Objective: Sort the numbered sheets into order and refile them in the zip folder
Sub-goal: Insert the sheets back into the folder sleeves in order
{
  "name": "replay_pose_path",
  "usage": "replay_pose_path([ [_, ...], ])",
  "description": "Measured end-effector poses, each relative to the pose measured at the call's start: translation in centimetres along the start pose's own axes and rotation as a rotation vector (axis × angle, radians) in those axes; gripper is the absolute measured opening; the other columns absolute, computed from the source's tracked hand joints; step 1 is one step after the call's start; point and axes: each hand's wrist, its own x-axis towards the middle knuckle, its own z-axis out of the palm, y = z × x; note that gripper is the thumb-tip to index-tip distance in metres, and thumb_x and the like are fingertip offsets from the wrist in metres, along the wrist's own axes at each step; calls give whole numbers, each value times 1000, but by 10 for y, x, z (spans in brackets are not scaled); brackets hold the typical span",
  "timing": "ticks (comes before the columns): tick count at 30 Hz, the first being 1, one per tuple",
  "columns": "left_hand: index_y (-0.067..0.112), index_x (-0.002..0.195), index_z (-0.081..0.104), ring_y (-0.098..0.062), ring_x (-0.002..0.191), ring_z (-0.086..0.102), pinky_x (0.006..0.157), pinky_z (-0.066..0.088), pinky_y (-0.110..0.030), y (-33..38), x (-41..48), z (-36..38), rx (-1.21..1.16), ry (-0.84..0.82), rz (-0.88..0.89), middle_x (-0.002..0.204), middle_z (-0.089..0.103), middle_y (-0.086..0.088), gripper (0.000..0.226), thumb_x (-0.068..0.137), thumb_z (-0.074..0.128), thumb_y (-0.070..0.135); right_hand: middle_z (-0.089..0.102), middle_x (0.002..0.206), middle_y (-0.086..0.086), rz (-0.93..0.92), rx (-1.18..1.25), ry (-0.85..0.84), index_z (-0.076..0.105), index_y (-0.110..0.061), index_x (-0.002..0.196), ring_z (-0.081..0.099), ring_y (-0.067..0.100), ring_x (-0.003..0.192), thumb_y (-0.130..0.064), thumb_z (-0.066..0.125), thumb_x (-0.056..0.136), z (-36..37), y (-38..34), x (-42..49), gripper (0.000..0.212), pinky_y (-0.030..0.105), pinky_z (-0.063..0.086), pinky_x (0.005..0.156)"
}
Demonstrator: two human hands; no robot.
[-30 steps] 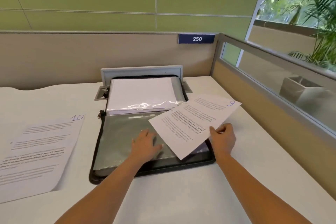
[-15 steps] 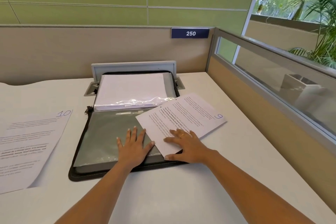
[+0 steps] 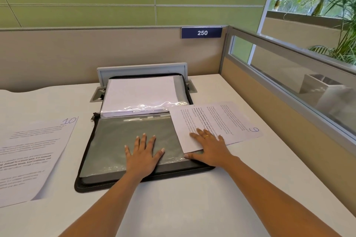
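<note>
Office cubicle: partition (image 3: 115,54), desk-number plate (image 3: 201,32)

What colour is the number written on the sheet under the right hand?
Bluish-purple ink: the 9 on the sheet, seen best in the head view.

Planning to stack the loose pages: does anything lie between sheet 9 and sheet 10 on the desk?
Yes. The open folder lies between them, sheet 9 at its right and sheet 10 at its left. The left hand rests flat on the folder; the right hand presses sheet 9, which overlaps the folder's right edge.
</note>
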Motion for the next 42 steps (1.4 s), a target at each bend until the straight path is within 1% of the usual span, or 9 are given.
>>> replay_pose_path([
  [4, 35, 150, 1, -20, 146, -9, 114, -2, -54, 0, -1, 1, 0, 11, -1, 159, -9, 2, 63, 95, 18, 60, 5, 158, -8, -43, 59, 29, 19, -41, 146, 3, 14, 146, -70, 44, 82, 2, 7, 2, 74, 50, 5, 115],
  [14, 32, 146, 19, -20, 147, -2, 112, 0, -59, 11, 0, -3, -61, 46, -68, 159, 3, 2, 59, 95, 26, 59, 59, 128, 0, 65, 286, 421, 52, -16, 132, 52, 20, 121, -33, 29, 101, 17, 25, 3, 43, 41, 35, 103],
  [19, 22, 141, 33, -19, 146, 8, 116, 5, -49, 43, 5, -4, -11, 122, 115, 158, 13, 1, 54, 96, 35, 51, 60, 126, 0, 158, 401, 528, 57, -17, 126, 52, 20, 119, -28, 29, 98, 25, 31, 2, 42, 51, 32, 105],
  [26, 20, 149, 23, -19, 146, 4, 117, 3, -40, 87, 15, 6, -134, -15, 263, 159, 10, -2, 77, 88, 45, 61, 59, 129, 5, 211, 447, 613, 56, -13, 129, 52, 24, 122, -24, 39, 100, 22, 35, 2, 35, 51, 38, 103],
  [32, 23, 145, 34, -19, 145, 14, 117, 8, -37, 83, 20, 11, -200, 41, 260, 156, 23, 0, 49, 99, 40, 37, 60, 128, 5, 170, 476, 645, 56, -12, 129, 53, 24, 121, -23, 41, 99, 21, 33, -3, 35, 45, 39, 106],
  [35, 12, 119, 62, -24, 120, 50, 95, 36, -20, 80, 19, 9, -415, 184, 238, 122, 61, -6, 27, 98, 47, 19, 58, 131, 5, 160, 513, 656, 54, -10, 131, 52, 21, 122, -18, 43, 99, 20, 33, -6, 35, 34, 38, 108],
  [37, 9, 98, 65, -20, 79, 55, 58, 33, -14, 79, 16, 4, -523, 268, 168, 82, 61, -2, 17, 96, 49, 15, 56, 132, 5, 156, 530, 665, 53, -10, 132, 51, 21, 124, -18, 41, 99, 20, 33, -7, 36, 32, 36, 108],
  [38, 9, 99, 64, -18, 70, 52, 53, 30, -16, 78, 16, 1, -554, 300, 130, 76, 58, -1, 16, 96, 49, 15, 56, 132, 5, 153, 543, 678, 54, -10, 132, 51, 21, 124, -18, 39, 98, 20, 33, -8, 38, 31, 35, 108],
  [42, 15, 131, 48, -23, 83, 58, 67, 41, -29, 74, 19, -8, -611, 322, 56, 101, 62, -4, 40, 92, 55, 14, 58, 131, 4, 130, 545, 694, 55, -10, 130, 52, 20, 123, -4, 42, 94, 21, 32, -10, 39, 26, 33, 106],
])
